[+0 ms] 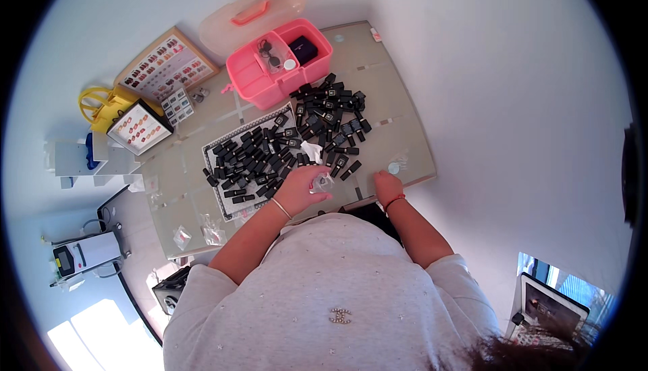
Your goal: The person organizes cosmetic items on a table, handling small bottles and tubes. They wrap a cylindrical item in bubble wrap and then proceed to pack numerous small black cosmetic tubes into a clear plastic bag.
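A glass-topped table by a white wall carries the work. Your left hand curls around a small clear bag, its direction too small to tell, just below the black bottles; most lie unsorted. Your right hand rests flat, holding nothing, right of the bag.

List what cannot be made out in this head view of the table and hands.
- Left hand: the small clear item in it is too small to identify.
- Right hand: palm down, underside hidden.
- Black bottles: too small to tell apart.
- Pink box: contents too small.
- Table: near edge hidden by the person's body.
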Demonstrator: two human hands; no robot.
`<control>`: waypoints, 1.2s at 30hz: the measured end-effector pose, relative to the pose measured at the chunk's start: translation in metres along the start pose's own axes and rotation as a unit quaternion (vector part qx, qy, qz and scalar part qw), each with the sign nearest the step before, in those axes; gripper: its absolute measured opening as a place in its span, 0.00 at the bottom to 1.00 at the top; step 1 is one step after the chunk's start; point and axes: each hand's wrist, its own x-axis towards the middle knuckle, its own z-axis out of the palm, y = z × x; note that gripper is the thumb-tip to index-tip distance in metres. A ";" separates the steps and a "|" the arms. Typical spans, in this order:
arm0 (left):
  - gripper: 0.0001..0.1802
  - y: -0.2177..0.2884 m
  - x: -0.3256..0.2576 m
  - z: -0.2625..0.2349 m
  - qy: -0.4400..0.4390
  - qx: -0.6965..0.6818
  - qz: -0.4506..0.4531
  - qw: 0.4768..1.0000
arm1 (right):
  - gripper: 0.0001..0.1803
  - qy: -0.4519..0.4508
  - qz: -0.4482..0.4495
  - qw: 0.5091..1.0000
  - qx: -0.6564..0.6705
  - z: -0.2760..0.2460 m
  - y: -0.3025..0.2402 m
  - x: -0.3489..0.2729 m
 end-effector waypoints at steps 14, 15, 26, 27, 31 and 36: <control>0.34 0.003 0.004 0.002 0.014 0.014 0.029 0.999 | 0.05 -0.128 -0.006 0.701 0.702 -0.145 -0.080 -0.004; 0.34 0.004 0.005 0.002 0.021 0.020 0.044 0.999 | 0.04 -0.166 -0.002 0.668 0.725 -0.155 -0.086 -0.007; 0.32 0.003 0.011 0.009 0.031 0.015 0.145 0.989 | 0.08 -0.097 -0.009 0.750 0.654 -0.116 -0.092 -0.005; 0.32 0.005 0.010 0.009 0.024 0.007 0.128 0.991 | 0.09 -0.098 -0.010 0.775 0.625 -0.116 -0.091 -0.006; 0.33 0.011 0.004 0.007 0.009 -0.019 0.046 0.999 | 0.13 0.026 -0.012 0.805 0.592 -0.091 -0.075 -0.001; 0.33 -0.003 0.000 0.009 0.033 0.005 0.067 0.997 | 0.11 0.195 0.175 0.895 0.361 -0.037 0.012 0.002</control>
